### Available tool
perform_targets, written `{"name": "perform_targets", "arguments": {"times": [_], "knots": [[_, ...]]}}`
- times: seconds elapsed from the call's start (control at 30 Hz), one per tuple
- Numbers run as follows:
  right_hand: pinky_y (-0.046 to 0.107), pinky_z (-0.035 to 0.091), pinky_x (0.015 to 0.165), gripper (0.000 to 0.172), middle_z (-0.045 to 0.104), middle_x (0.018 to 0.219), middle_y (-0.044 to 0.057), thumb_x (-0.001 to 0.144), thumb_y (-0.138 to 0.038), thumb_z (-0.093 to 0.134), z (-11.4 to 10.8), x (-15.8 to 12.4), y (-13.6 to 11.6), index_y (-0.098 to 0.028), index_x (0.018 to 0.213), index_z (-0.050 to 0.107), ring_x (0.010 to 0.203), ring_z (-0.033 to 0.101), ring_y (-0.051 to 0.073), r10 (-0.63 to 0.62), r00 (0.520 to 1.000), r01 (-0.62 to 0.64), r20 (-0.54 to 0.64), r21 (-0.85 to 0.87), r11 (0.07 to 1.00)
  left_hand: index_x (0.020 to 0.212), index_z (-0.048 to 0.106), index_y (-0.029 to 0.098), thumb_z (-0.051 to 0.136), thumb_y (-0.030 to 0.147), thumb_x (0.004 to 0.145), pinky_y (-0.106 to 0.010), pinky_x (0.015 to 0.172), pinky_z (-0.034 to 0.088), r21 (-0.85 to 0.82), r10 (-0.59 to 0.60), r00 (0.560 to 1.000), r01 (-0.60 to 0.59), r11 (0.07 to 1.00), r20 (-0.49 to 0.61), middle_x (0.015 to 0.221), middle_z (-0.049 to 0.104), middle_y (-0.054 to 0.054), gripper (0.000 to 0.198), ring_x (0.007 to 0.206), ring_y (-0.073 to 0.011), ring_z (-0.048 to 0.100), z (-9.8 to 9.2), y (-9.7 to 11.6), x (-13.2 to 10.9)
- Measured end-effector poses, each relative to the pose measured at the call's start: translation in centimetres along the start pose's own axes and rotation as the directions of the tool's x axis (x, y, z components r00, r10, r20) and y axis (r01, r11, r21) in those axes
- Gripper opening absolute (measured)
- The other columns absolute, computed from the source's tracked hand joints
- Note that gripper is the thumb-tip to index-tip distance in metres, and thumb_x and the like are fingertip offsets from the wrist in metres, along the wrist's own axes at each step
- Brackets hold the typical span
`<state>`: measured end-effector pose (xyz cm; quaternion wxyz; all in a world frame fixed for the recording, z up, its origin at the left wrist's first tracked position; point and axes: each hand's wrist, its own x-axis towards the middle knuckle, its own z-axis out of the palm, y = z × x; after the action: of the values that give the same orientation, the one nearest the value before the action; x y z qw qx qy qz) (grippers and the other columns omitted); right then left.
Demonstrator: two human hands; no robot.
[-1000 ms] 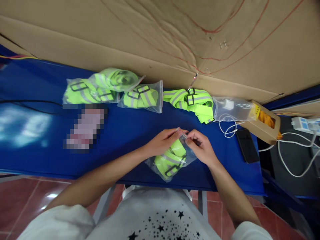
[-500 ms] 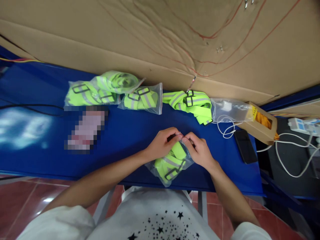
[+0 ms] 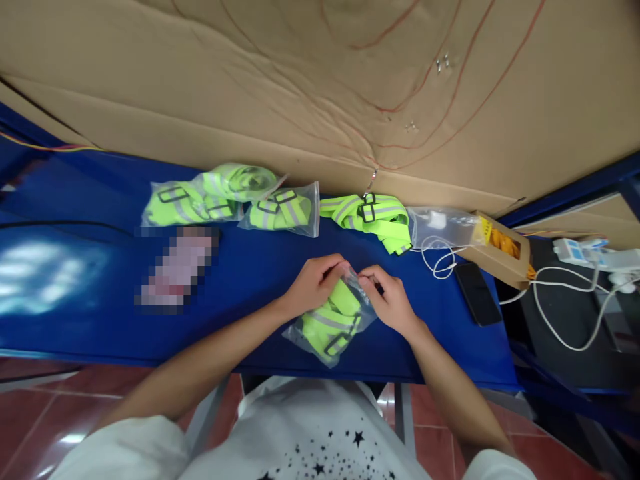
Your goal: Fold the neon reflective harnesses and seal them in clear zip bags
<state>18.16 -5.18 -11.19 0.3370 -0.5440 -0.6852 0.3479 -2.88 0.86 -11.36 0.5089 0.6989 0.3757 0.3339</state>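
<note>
hands [image 3: 350,287] pinching clear bag [image 3: 327,323] mouth, no legible writing

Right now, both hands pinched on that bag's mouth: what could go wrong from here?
1. The left hand and right hand pinch only the top edge of the clear bag; the bulky green strap inside may keep the mouth from closing evenly.
2. The bag lies near the front edge of the blue table, so it could slide off.
3. The white cable and phone lie close to the right forearm; a sweep could snag them.
</note>
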Motion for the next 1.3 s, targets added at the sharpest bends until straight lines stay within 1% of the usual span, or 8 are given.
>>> {"name": "perform_targets", "arguments": {"times": [0.27,0.43,0.57,0.67,0.77,0.93,1.1,1.3], "knots": [[0.022,0.044,0.059,0.026,0.056,0.065,-0.005,0.104,-0.043,0.054,0.3,-0.1,0.1,-0.022,0.106,0.069,0.057,0.053,0.01,-0.048,0.997,0.045,-0.059,-0.045,0.998,0.085,0.068,0.016,0.066,0.054,0.092,-0.022,0.058,0.041,0.022,-0.024,0.999,0.023,0.999,0.026,0.07,0.065,0.002,0.039,0.061,-0.0116,0.054,-1.4,0.7,0.8],[0.026,0.056,0.074,0.031,0.074,0.094,0.004,0.108,-0.041,0.044,-0.7,0.3,0.1,-0.021,0.117,0.066,0.08,0.071,0.015,-0.076,0.99,0.057,-0.119,-0.162,0.985,0.089,0.07,0.017,0.066,0.049,0.091,-0.025,0.066,0.044,0.137,0.011,0.991,0.007,0.991,-0.134,0.08,0.071,-0.002,0.033,0.073,-0.0157,0.061,-5.1,1.7,1.2],[0.039,0.054,0.098,0.032,0.073,0.117,0.013,0.106,-0.035,0.045,-3.2,2.6,0.3,-0.019,0.124,0.066,0.108,0.069,0.025,-0.122,0.977,0.055,-0.174,-0.349,0.936,0.095,0.07,0.019,0.063,0.045,0.093,-0.03,0.07,0.047,0.447,0.09,0.889,0.137,0.884,-0.45,0.082,0.071,-0.003,0.027,0.072,-0.018,0.062,-11.3,1.6,2.6],[0.049,0.041,0.115,0.037,0.066,0.138,0.015,0.102,-0.028,0.049,-4.6,6.2,0.3,-0.018,0.135,0.063,0.132,0.057,0.031,-0.145,0.982,0.072,-0.117,-0.476,0.876,0.121,0.064,0.014,0.06,0.039,0.096,-0.039,0.091,0.053,0.585,0.233,0.792,0.184,0.79,-0.564,0.112,0.07,-0.012,0.036,0.102,-0.0257,0.067,-13.2,1.0,3.1],[0.056,0.027,0.123,0.06,0.05,0.159,0.016,0.092,-0.028,0.068,-4.7,10.4,0.2,-0.019,0.15,0.053,0.148,0.043,0.037,-0.126,0.991,0.081,-0.039,-0.567,0.82,0.145,0.047,0.008,0.067,0.037,0.091,-0.057,0.118,0.036,0.661,0.347,0.726,0.196,0.724,-0.594,0.153,0.042,-0.026,0.065,0.146,-0.0406,0.041,-11.0,0.7,2.2],[0.066,0.03,0.115,0.067,0.063,0.141,0.026,0.084,-0.038,0.08,-4.4,14.4,0.2,-0.011,0.141,0.061,0.136,0.054,0.045,-0.029,0.999,0.045,0.035,-0.628,0.777,0.143,0.052,0.016,0.061,0.033,0.097,-0.058,0.115,0.039,0.793,0.419,0.835,0.033,0.608,-0.356,0.156,0.041,-0.025,0.049,0.147,-0.0408,0.042,-4.8,1.1,-0.9],[0.039,0.052,0.095,0.048,0.078,0.113,0.009,0.09,-0.052,0.072,-6.9,12.6,-1.7,-0.021,0.126,0.069,0.104,0.072,0.027,-0.01,0.992,0.077,0.122,-0.553,0.83,0.146,0.048,0.022,0.056,0.028,0.101,-0.051,0.119,0.042,0.709,0.434,0.897,-0.252,0.659,-0.084,0.151,0.05,-0.018,0.046,0.142,-0.0312,0.05,-2.9,2.2,-0.3],[0.031,0.056,0.081,0.044,0.076,0.105,0.002,0.091,-0.056,0.07,-9.4,9.2,-6.2,-0.024,0.121,0.069,0.09,0.07,0.019,-0.08,0.997,0.08,-0.016,-0.005,0.997,0.163,0.02,0.025,0.083,0.052,0.081,-0.057,0.126,0.032,0.349,0.366,0.931,-0.346,0.871,0.011,0.168,0.033,-0.019,0.107,0.154,-0.037,0.036,-1.9,5.2,5.2]]}}
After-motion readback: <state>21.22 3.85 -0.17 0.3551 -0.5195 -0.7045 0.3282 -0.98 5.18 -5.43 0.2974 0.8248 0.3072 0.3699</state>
